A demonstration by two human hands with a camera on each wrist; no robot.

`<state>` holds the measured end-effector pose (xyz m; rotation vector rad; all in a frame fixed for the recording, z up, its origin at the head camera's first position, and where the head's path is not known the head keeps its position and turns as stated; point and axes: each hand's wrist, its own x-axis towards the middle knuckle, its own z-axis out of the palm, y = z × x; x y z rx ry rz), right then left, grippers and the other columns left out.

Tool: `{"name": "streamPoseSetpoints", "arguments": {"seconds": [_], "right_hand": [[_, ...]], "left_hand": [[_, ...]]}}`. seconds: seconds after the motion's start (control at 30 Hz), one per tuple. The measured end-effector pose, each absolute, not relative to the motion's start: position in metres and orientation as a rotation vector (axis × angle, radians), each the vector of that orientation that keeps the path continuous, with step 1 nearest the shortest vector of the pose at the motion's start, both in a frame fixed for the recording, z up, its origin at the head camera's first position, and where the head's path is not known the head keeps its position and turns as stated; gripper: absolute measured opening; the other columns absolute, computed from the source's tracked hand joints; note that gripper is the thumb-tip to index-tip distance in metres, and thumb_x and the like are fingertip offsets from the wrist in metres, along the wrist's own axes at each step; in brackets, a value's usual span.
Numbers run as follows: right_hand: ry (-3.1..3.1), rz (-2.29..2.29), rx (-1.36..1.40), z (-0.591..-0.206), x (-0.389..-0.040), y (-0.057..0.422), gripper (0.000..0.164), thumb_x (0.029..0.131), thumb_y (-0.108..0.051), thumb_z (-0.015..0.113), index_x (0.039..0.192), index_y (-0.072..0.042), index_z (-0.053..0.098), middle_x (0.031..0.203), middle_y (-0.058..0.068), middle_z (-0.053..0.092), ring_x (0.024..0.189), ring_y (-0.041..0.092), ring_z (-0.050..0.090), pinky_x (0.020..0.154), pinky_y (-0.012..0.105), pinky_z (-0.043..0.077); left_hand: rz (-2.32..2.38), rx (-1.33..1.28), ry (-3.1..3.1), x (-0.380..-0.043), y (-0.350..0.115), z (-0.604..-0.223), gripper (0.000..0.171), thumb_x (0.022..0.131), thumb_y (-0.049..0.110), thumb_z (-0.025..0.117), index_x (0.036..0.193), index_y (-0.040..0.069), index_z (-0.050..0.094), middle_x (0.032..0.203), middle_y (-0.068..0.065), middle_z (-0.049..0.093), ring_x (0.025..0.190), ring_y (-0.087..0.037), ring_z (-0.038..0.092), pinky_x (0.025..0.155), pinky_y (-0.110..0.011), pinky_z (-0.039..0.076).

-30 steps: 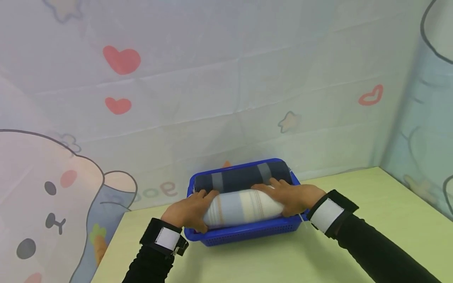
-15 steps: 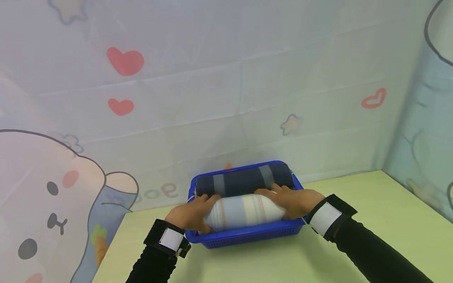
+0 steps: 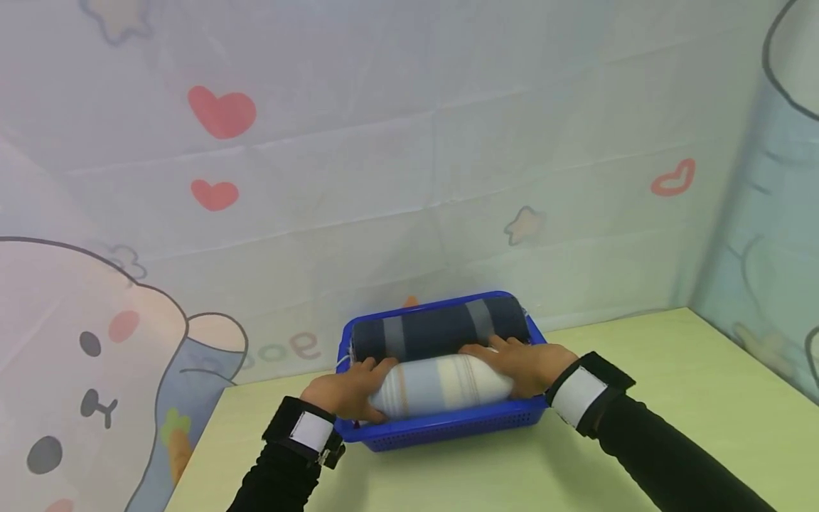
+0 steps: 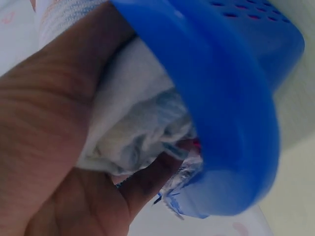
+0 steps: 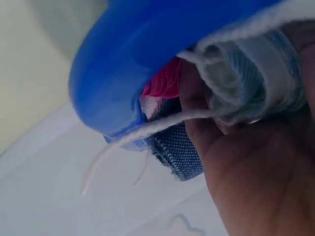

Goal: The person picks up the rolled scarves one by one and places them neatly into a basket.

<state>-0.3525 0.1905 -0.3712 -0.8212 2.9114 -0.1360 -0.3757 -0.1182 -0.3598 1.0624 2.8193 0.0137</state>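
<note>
A blue plastic basket (image 3: 448, 427) stands on the table, holding two rolled cloths side by side. The front one is a white and light-blue striped rolled cloth (image 3: 441, 385). My left hand (image 3: 348, 391) grips its left end, thumb in front and fingers behind. At the opposite end my right hand (image 3: 521, 364) holds it in the same way. Behind lies a dark navy rolled cloth (image 3: 441, 328) with grey bands. The right wrist view shows the coiled end of the striped roll (image 5: 256, 73) against the palm, with a loose white cord (image 5: 147, 130) across the basket rim.
Something bright pink (image 5: 167, 81) shows low inside the basket in the right wrist view. The pale yellow-green table (image 3: 614, 427) extends around the basket. Close behind rises a cartoon-printed backdrop (image 3: 358, 178), with another printed panel (image 3: 768, 249) at the right.
Both hands keep their grip on the striped roll. It sits slightly lower in the basket than one second ago, and more of the navy roll shows. The head view shifts a little.
</note>
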Motion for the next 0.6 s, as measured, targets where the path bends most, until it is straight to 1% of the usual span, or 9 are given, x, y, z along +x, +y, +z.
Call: {"name": "streamPoseSetpoints", "arguments": {"seconds": [0.1, 0.27, 0.33, 0.4, 0.43, 0.5, 0.57, 0.6], "right_hand": [[2.926, -0.123, -0.851, -0.370, -0.353, 0.190, 0.083, 0.079, -0.015, 0.071, 0.146, -0.024, 0.023, 0.143, 0.026, 0.034, 0.124, 0.048, 0.033, 0.090, 0.065, 0.039], [2.992, -0.055, -0.875, -0.366, -0.350, 0.194, 0.083, 0.074, -0.023, 0.076, 0.144, -0.022, 0.030, 0.132, 0.018, 0.044, 0.117, 0.039, 0.041, 0.081, 0.056, 0.047], [2.992, -0.029, -0.861, -0.362, -0.348, 0.197, 0.083, 0.074, -0.026, 0.076, 0.144, -0.023, 0.032, 0.128, 0.015, 0.045, 0.115, 0.035, 0.042, 0.079, 0.052, 0.048], [2.970, -0.016, -0.847, -0.357, -0.346, 0.199, 0.082, 0.075, -0.029, 0.075, 0.144, -0.023, 0.032, 0.129, 0.011, 0.044, 0.115, 0.032, 0.040, 0.079, 0.050, 0.048], [2.956, -0.024, -0.847, -0.354, -0.345, 0.199, 0.081, 0.076, -0.031, 0.074, 0.144, -0.023, 0.032, 0.129, 0.010, 0.043, 0.115, 0.031, 0.039, 0.080, 0.051, 0.048], [2.922, -0.053, -0.852, -0.347, -0.344, 0.200, 0.077, 0.081, -0.037, 0.069, 0.145, -0.023, 0.031, 0.134, 0.009, 0.039, 0.119, 0.031, 0.035, 0.085, 0.052, 0.046], [2.906, -0.097, -0.875, -0.342, -0.345, 0.200, 0.070, 0.087, -0.045, 0.060, 0.146, -0.022, 0.031, 0.139, 0.010, 0.035, 0.124, 0.032, 0.032, 0.091, 0.056, 0.042], [2.906, -0.118, -0.888, -0.339, -0.345, 0.199, 0.066, 0.090, -0.049, 0.054, 0.146, -0.021, 0.031, 0.142, 0.011, 0.033, 0.126, 0.033, 0.029, 0.095, 0.057, 0.038]], "left_hand": [[0.067, 1.034, 2.782, -0.378, -0.120, -0.361, 0.087, 0.078, 0.050, 0.070, 0.145, 0.015, 0.025, 0.116, -0.015, 0.048, 0.101, -0.028, 0.047, 0.077, -0.045, 0.049], [0.157, 0.959, 2.752, -0.381, -0.121, -0.362, 0.093, 0.078, 0.062, 0.062, 0.148, 0.019, 0.020, 0.123, -0.013, 0.043, 0.105, -0.028, 0.044, 0.078, -0.043, 0.047], [0.185, 0.930, 2.745, -0.382, -0.122, -0.363, 0.093, 0.078, 0.065, 0.060, 0.149, 0.021, 0.020, 0.124, -0.012, 0.042, 0.104, -0.026, 0.044, 0.078, -0.043, 0.048], [0.177, 0.929, 2.740, -0.383, -0.123, -0.362, 0.089, 0.081, 0.066, 0.055, 0.149, 0.021, 0.020, 0.127, -0.013, 0.040, 0.109, -0.027, 0.043, 0.083, -0.044, 0.047], [0.166, 0.936, 2.745, -0.383, -0.124, -0.362, 0.087, 0.082, 0.067, 0.051, 0.149, 0.021, 0.020, 0.128, -0.013, 0.040, 0.111, -0.028, 0.043, 0.086, -0.045, 0.047], [0.149, 0.948, 2.752, -0.383, -0.124, -0.358, 0.082, 0.085, 0.068, 0.044, 0.149, 0.021, 0.021, 0.134, -0.014, 0.037, 0.120, -0.031, 0.039, 0.092, -0.050, 0.044], [0.128, 0.967, 2.765, -0.382, -0.123, -0.353, 0.079, 0.088, 0.068, 0.039, 0.149, 0.021, 0.022, 0.141, -0.015, 0.033, 0.129, -0.034, 0.031, 0.096, -0.054, 0.040], [0.125, 0.978, 2.775, -0.381, -0.122, -0.350, 0.078, 0.088, 0.068, 0.037, 0.149, 0.021, 0.022, 0.143, -0.015, 0.031, 0.130, -0.035, 0.029, 0.096, -0.055, 0.040]]}}
